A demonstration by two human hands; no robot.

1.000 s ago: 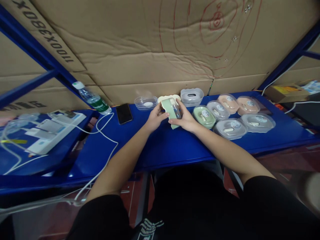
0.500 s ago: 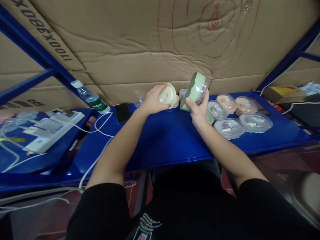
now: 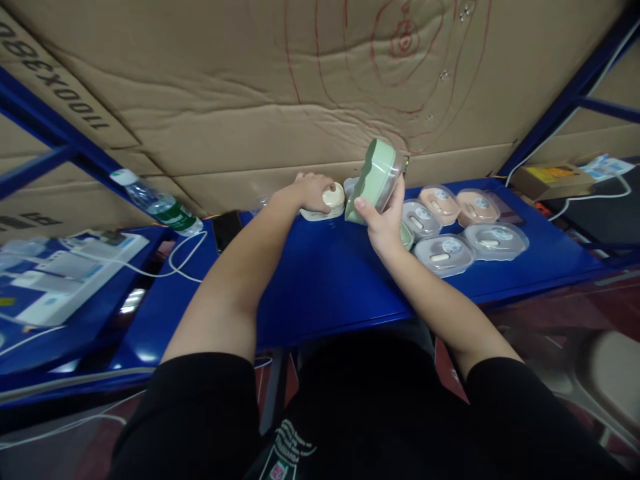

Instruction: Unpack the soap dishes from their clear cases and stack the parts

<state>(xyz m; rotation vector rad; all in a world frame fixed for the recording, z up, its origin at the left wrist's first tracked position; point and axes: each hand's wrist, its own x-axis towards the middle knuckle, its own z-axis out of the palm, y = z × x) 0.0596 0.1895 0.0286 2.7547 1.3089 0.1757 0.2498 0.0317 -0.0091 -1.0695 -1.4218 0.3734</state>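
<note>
- At the lower centre of the frame, the bare front of the blue table (image 3: 325,287) gives room for both wrists to be rested low, should steadiness be wanted.
- Right of centre, the near grey lidded container (image 3: 445,257) lies beside the right forearm; the elbow is best carried high enough for its lid not to be brushed.
- Just above the centre, the green case (image 3: 379,163) is held up on a tilt by the right hand (image 3: 387,230), clamped between thumb and fingers, its clear side turned to the right. Firm but light pressure seems called for, as the thin clear part could be flexed or made to slip.
- Left of it, the cream piece (image 3: 334,195) is gripped by the left hand (image 3: 313,192), thumb on the near side and fingers curled over the top. How firmly it is pinched cannot be told. A level wrist is advised, so that the cream base (image 3: 320,215) beneath is not pushed askew.
- Behind the green case, a clear grey box (image 3: 350,189) is partly hidden; a little clearance should be left there, and before the cardboard (image 3: 225,107) across the top of the frame.
</note>
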